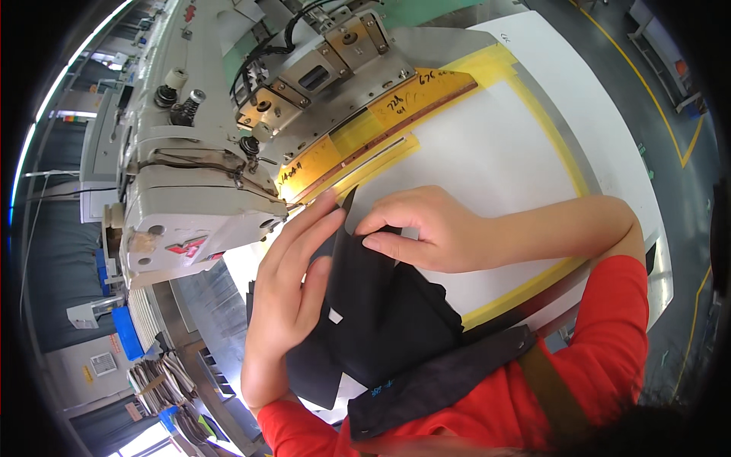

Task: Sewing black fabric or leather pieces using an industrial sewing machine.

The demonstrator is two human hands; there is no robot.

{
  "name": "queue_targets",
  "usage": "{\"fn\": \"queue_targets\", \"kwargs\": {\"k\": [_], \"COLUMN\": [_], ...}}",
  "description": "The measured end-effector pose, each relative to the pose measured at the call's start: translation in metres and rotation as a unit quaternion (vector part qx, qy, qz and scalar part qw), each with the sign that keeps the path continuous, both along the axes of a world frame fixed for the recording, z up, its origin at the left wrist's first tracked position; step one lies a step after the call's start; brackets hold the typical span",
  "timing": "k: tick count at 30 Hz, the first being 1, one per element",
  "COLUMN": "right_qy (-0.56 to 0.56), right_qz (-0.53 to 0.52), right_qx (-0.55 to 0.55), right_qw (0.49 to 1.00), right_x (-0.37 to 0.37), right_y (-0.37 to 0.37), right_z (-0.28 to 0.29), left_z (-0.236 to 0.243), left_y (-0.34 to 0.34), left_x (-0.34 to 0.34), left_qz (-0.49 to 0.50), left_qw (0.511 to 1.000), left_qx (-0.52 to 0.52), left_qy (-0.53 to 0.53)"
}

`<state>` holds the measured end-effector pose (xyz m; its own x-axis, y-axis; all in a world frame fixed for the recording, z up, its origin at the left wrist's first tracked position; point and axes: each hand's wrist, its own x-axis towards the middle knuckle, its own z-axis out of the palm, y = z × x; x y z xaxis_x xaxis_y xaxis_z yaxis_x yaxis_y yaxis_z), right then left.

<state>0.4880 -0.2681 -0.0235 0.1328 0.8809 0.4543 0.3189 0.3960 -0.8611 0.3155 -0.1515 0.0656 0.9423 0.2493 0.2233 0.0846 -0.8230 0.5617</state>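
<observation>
A piece of black fabric (377,320) lies bunched in front of me, its upper part raised into a narrow fold that ends in a point near the sewing machine (202,217). My right hand (430,228) pinches the upper right edge of this fabric between thumb and fingertips. My left hand (293,286) rests along the left side of the fold, fingers stretched out towards the machine head and thumb against the cloth. A small white tag (335,316) shows on the fabric near the left wrist. The left fingertips partly cover the fabric's left edge.
Beyond the hands runs a metal clamp assembly (320,72) with a yellow-taped template strip (388,107). A white work plate (495,160) bordered by yellow tape extends to the right. Blue bins (127,333) and stacked pieces (164,381) stand at the lower left.
</observation>
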Motion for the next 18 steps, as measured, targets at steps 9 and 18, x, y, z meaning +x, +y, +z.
{"fn": "queue_targets", "kwargs": {"k": [9, 18], "right_qy": [-0.007, -0.051], "right_qz": [0.003, -0.023], "right_qx": [-0.002, 0.031], "right_qw": [1.0, 0.998], "right_x": [0.008, 0.012], "right_y": [-0.012, -0.013], "right_z": [0.033, 0.043], "left_z": [0.006, 0.015], "left_y": [-0.002, -0.017], "left_x": [0.01, 0.018], "left_qz": [0.002, 0.031], "left_qw": [0.996, 0.998], "left_qx": [-0.091, 0.038], "left_qy": [-0.016, -0.046]}}
